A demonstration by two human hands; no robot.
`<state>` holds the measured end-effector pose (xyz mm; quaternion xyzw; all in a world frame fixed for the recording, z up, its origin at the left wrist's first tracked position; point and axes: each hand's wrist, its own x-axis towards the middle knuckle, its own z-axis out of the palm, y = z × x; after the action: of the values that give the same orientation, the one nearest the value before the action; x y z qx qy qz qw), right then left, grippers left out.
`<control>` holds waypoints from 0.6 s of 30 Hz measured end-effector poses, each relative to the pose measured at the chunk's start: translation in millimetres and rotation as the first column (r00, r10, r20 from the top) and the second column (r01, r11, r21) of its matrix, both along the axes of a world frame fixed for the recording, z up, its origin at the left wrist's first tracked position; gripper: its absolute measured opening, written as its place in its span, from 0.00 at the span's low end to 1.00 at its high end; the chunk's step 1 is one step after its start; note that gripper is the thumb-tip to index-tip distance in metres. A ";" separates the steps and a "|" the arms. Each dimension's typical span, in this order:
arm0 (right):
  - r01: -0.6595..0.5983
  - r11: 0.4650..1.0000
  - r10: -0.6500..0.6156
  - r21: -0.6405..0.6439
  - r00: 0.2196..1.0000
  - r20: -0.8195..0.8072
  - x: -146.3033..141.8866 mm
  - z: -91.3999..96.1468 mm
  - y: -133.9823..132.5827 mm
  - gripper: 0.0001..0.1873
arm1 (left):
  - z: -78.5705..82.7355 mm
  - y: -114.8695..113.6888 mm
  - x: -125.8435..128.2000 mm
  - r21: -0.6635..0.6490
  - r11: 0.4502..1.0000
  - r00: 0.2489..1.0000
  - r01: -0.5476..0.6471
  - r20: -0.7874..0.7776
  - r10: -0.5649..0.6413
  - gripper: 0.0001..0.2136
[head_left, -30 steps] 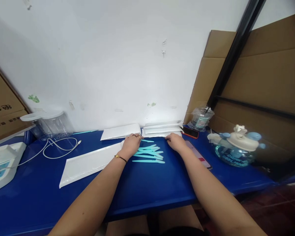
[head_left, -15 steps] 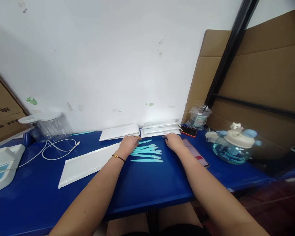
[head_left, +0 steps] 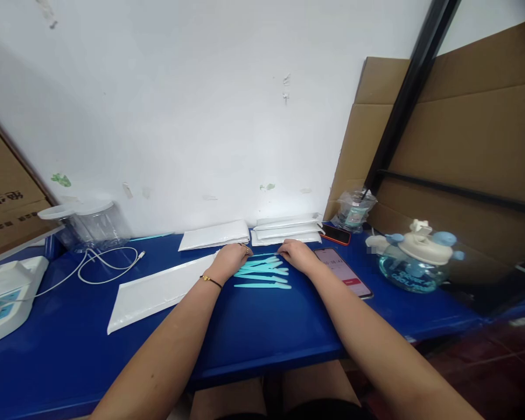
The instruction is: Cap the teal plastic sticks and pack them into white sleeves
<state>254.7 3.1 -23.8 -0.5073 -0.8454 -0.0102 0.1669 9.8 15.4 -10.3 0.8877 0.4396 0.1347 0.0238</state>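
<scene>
On the blue table lies a fanned pile of slim turquoise sticks (head_left: 262, 286), shaped like eyebrow razors with a wider tip at one end. My left hand (head_left: 233, 259) is at the pile's far left, thumb and finger closed on one end of a thin turquoise stick (head_left: 266, 254). Across from it, my right hand (head_left: 296, 255) has its fingertips pinched at the other end of that stick. A long white padded envelope (head_left: 157, 291) lies flat, its right end partly hidden by my left hand.
Folded white envelopes (head_left: 214, 235) and a stack of more (head_left: 287, 228) lie by the wall. Right of my right hand are a lit phone (head_left: 343, 273), a dark phone (head_left: 336, 234) and a water bottle (head_left: 417, 262). Clear containers (head_left: 98, 224), a white cable (head_left: 109, 282) and a scale (head_left: 20, 297) stand left.
My right hand has moved left, towards my left hand, and now meets the end of the thin turquoise stick. The left hand stays at about the same place.
</scene>
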 end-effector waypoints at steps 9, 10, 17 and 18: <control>-0.152 0.987 0.141 -0.060 0.978 -0.156 -8.9 -4.1 5.8 0.11 | -4.1 0.1 6.4 -0.025 0.998 0.999 0.051 0.022 -0.050 0.14; -0.166 0.984 0.152 -0.071 0.974 -0.168 -7.9 -3.4 5.3 0.11 | -3.6 -0.3 7.2 -0.033 0.998 0.998 0.057 0.021 -0.056 0.14; -0.161 0.974 0.137 -0.161 0.979 -0.148 -7.8 13.9 -26.1 0.44 | 10.4 -17.0 3.5 -0.145 0.986 0.996 0.083 0.033 -0.079 0.35; -0.156 0.969 0.141 -0.193 0.986 -0.090 -11.3 15.8 -32.3 0.48 | 11.9 -21.0 4.3 -0.156 0.982 0.994 0.105 -0.006 -0.107 0.38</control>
<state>243.4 -29.2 -8.0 -0.4568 -0.8708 0.1062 0.1473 14.2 -5.6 1.6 0.9063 0.4010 0.0919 0.0970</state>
